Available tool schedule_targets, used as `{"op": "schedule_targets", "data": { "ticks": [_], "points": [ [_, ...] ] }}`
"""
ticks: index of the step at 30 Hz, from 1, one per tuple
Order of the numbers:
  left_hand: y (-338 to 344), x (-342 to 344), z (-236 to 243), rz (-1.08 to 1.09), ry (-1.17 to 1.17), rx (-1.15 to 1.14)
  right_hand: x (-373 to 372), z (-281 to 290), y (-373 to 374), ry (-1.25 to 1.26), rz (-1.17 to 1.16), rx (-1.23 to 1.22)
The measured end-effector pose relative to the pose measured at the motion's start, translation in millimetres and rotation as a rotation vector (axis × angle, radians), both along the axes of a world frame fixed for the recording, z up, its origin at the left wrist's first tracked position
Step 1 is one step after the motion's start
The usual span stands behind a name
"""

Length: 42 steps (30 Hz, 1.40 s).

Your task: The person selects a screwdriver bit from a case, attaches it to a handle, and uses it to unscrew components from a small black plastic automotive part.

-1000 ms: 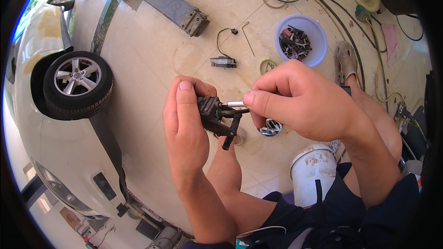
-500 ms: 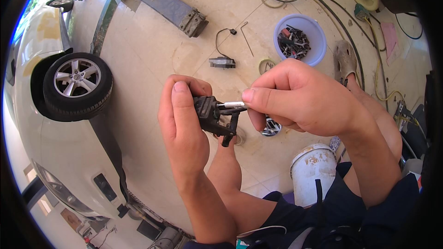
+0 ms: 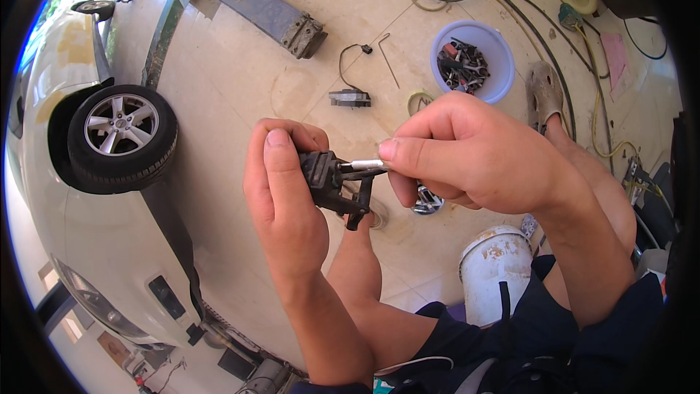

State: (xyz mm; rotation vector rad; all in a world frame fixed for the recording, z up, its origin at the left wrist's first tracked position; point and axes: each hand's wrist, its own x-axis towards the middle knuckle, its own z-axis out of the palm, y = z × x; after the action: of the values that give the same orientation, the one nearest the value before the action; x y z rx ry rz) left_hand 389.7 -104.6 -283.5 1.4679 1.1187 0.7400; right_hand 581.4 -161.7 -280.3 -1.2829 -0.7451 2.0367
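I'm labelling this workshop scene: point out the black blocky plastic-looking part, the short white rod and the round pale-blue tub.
Black blocky part (image 3: 321,171), head view: middle of its body.
Short white rod (image 3: 366,165), head view: its bare shaft.
Round pale-blue tub (image 3: 500,62), head view: inner wall.

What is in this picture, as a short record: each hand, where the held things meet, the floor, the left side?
Left hand: the left hand grips a black part, thumb on top
Right hand: the right hand pinches a slim whitish rod
Meeting point: the rod's far end points at the black part; too small to tell whether it is inserted
Floor: lavender basin holding mixed tools; bent metal rod; dark part with cable
Left side: pale car with a spoked wheel
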Motion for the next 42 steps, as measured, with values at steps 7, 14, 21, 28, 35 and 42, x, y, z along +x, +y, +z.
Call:
{"op": "schedule_targets", "data": {
  "ticks": [7,14,21,28,35,42],
  "points": [
    [-2.9,4.8,3.4,0.007,0.087,0.077,-2.3,-0.9,-0.5,0.035,0.016,-0.024],
    [-0.4,4.4,-0.6,0.018,0.030,0.099,1.2,0.1,-0.9,0.026,-0.017,-0.002],
    [0.1,4.3,-1.1,0.032,0.044,0.109,1.8,-0.2,-0.4,0.013,-0.011,-0.010],
    [-0.8,4.6,-1.2,0.028,0.049,0.132,2.5,-0.3,0.1,0.090,0.010,-0.029],
    [-3.3,3.0,-3.9,0.018,0.078,0.181,-5.2,-15.6,-8.4,0.567,-0.063,-0.216],
    [-2.4,-2.8,-2.2,-0.059,0.133,0.225,-11.0,-15.5,-9.1,0.461,-0.056,-0.156]
  ]
}}
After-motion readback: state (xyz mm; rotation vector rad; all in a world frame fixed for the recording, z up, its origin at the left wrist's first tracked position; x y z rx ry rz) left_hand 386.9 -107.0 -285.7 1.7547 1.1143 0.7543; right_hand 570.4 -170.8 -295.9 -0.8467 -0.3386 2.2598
